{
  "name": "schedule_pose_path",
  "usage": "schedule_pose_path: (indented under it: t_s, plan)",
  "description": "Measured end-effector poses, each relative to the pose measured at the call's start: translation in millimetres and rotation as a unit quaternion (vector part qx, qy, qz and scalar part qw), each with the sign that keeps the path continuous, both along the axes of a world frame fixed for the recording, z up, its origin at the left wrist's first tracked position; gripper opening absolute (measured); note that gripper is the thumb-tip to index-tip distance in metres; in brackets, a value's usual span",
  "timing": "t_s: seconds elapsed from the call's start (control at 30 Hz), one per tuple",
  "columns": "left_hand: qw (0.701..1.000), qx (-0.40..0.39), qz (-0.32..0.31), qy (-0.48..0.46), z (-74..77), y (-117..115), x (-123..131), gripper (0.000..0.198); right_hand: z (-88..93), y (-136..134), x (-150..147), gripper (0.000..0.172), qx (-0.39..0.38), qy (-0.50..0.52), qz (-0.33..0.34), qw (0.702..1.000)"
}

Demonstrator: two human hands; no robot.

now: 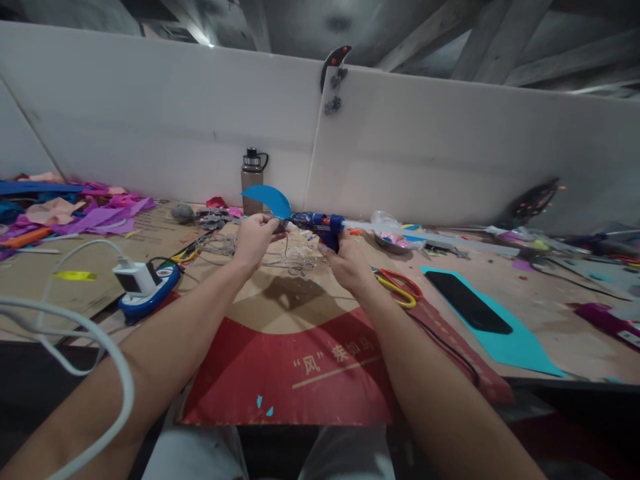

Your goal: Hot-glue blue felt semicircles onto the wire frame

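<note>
A blue hot glue gun (327, 228) is in my right hand (346, 259), whose fingers wrap round its handle. A long pale glue stick (425, 235) juts out of its back to the right. My left hand (257, 239) is closed in a pinch at the lower end of a blue crescent-shaped piece (270, 197), which curves up and to the left. The gun's nozzle points left, close to my left fingertips; whether it touches the piece I cannot tell. Below both hands lies red and brown cardboard (290, 380) with thin wire and small bits on it.
A drink bottle (253, 180) stands by the white partition. Left are fabric scraps (90, 213), a blue power strip (150, 293) and a looping white cable (117, 373). Right are scissors (400, 288), a dish (394, 241) and a black phone (467, 301) on turquoise sheet.
</note>
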State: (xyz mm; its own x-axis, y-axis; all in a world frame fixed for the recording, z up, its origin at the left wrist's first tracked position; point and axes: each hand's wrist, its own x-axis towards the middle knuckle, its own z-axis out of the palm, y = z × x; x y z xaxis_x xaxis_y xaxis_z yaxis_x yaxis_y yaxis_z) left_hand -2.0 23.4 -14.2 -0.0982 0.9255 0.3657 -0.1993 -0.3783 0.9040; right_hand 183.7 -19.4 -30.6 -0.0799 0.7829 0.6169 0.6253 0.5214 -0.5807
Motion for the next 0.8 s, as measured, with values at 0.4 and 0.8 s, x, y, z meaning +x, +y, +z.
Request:
schedule_pose_path:
  t_s: [0.4, 0.8]
  plan:
    - [1.000, 0.012, -0.003, -0.014, 1.1, -1.8, -0.7, 0.012, 1.5, -1.1, -0.5, 0.033, -0.017, 0.003, -0.011, 1.000]
    - [1.000, 0.005, -0.006, 0.006, -0.2, -1.1, 0.4, 0.013, 0.9, -1.7, -1.4, 0.032, -0.007, -0.010, -0.018, 1.000]
